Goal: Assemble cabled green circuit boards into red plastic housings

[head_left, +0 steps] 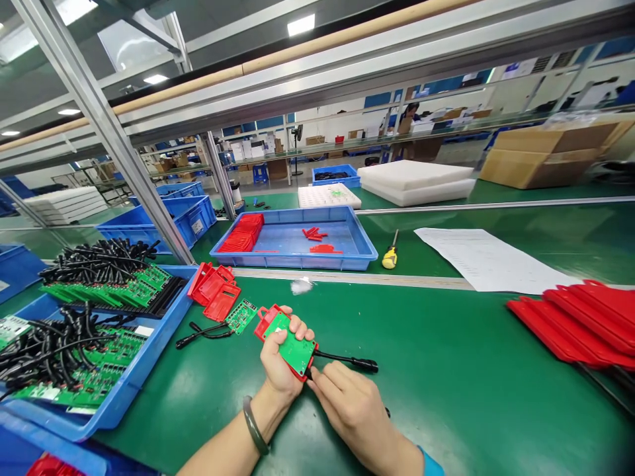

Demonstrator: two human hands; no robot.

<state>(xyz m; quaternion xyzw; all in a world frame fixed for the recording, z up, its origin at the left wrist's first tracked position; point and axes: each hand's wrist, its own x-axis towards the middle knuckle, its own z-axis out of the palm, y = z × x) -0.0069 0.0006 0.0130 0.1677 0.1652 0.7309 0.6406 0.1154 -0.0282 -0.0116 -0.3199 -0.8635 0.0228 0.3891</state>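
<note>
My left hand (pixel 278 360) grips a red plastic case (pixel 265 320) with a green circuit board (pixel 294 346) seated in it, low in the middle of the head view. My right hand (pixel 350 403) is closed beside the case's lower right corner, fingers pinched at the black cable (pixel 347 360) that runs out of the board to the right. A spare green board with a black cable (pixel 233 322) lies just left of the case. Red empty cases (pixel 215 289) are piled behind it.
A blue tray (pixel 124 390) at the left holds several green boards with black cables. Another blue tray (pixel 342 254) with red parts sits ahead. A yellow-handled screwdriver (pixel 390 254), white paper (pixel 486 261) and stacked red covers (pixel 580 324) lie to the right on the green mat.
</note>
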